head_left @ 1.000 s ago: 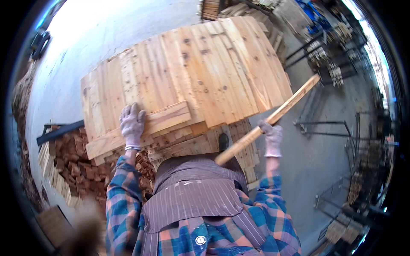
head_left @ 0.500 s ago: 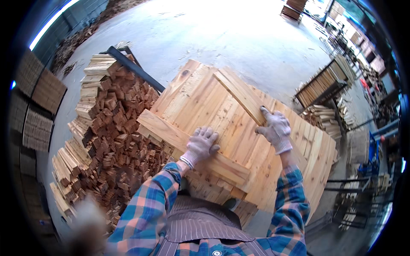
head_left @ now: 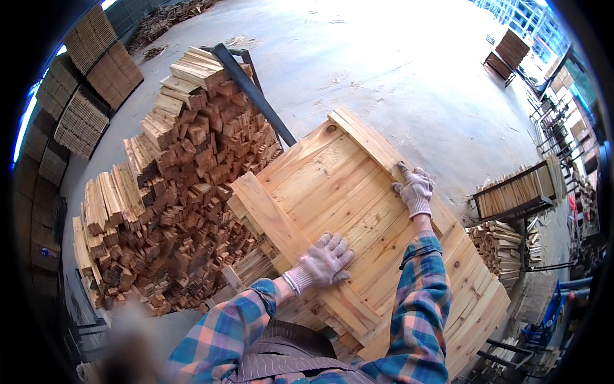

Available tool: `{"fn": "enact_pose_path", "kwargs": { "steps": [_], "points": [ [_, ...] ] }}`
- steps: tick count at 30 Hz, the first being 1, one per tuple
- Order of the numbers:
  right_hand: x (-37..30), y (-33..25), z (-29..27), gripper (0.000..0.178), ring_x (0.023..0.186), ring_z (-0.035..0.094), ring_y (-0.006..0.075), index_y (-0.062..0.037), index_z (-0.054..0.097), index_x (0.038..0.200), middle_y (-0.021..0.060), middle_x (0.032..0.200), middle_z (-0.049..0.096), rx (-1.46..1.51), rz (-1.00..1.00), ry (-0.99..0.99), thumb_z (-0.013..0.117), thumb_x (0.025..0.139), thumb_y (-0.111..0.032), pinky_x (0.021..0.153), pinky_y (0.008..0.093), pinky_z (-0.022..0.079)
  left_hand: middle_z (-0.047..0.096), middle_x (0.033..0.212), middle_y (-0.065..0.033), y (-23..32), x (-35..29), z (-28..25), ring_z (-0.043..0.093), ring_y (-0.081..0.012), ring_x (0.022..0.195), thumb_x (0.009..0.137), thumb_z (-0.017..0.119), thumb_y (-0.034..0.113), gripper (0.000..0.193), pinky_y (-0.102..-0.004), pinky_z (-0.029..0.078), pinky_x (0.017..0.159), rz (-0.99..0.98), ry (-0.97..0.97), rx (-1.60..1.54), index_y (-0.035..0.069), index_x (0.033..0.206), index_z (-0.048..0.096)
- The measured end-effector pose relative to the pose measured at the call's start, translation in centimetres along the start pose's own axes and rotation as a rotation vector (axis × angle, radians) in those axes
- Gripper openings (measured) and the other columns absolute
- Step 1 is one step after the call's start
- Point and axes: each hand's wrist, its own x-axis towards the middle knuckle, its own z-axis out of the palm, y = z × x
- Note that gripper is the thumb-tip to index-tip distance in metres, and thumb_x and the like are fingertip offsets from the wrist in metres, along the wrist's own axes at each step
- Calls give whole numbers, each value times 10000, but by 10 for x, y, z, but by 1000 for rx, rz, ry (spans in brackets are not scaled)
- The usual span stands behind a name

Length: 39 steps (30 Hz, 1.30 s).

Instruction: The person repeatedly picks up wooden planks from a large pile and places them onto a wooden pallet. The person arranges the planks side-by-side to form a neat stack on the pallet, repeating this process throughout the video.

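Note:
Planks lie side by side as a wooden panel [head_left: 345, 185] in front of me, with one batten across each of two opposite edges. My left hand [head_left: 324, 259], in a pale work glove, lies with fingers spread on the near batten [head_left: 272, 208] and reaches onto the panel beside it. My right hand [head_left: 416, 191], gloved as well, is closed around the edge of the far batten [head_left: 364, 142]. That batten rests along the panel's far edge. The underside of my right hand's grip is hidden.
More boards [head_left: 467, 281] lie under and right of the panel. To the left rises a large stack of short wood pieces [head_left: 192, 166], with a dark metal bar [head_left: 252, 89] at its far end. Stacked wooden panels [head_left: 83, 121] stand far left; a rack of slats [head_left: 515, 192] stands right.
The far batten has swung from lying diagonally over the boards to along the panel's far edge, my right hand still on it. My left hand stays on the near batten. The view has shifted.

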Motion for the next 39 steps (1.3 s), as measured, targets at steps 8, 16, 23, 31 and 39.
{"fn": "enact_pose_path", "kwargs": {
  "steps": [8, 16, 23, 31, 39],
  "points": [
    [4, -34, 13, 775, 1179, 510, 340, -241, 460, 1411, 161, 1219, 599, -86, 6, -170, 772, 716, -386, 991, 422, 406, 548, 1180, -183, -5, -18, -7, 484, -361, 1157, 834, 568, 486, 517, -493, 343, 1032, -69, -22, -65, 50, 1112, 567],
    [-99, -89, 58, 608, 1342, 370, 364, -130, 469, 1409, 203, 1454, 408, 103, -507, 106, 596, 874, -389, 1121, 461, 292, 567, 1165, -193, -5, -18, 11, 493, -348, 1170, 825, 590, 459, 493, -482, 315, 1065, -43, 50, 0, 43, 1090, 581],
    [-96, -96, 60, 559, 1244, 484, 336, -119, 470, 1408, 242, 1345, 501, -112, -516, 182, 575, 867, -215, 1059, 424, 364, 580, 1209, -122, -42, -61, -18, 528, -294, 1164, 836, 656, 336, 384, -424, 421, 989, -180, 453, -496, 75, 1109, 584],
    [-67, -225, 14, 617, 1079, 577, 266, -76, 428, 1430, 217, 1203, 593, 74, -280, -134, 611, 845, -146, 919, 353, 448, 439, 1439, -139, -273, -430, -216, 519, -242, 1218, 819, 704, 384, 803, -368, 437, 1013, -1506, 1056, -40, 63, 1454, 332],
    [-89, -645, 41, 646, 817, 624, 153, -7, 402, 1429, 112, 951, 705, 691, -582, -876, 656, 851, -148, 755, 272, 500, 284, 1536, -182, -390, -683, -346, 364, -351, 1371, 681, 777, 534, 1122, -452, 375, 1101, -2202, 865, 41, 150, 1527, 149]
  ]
}}
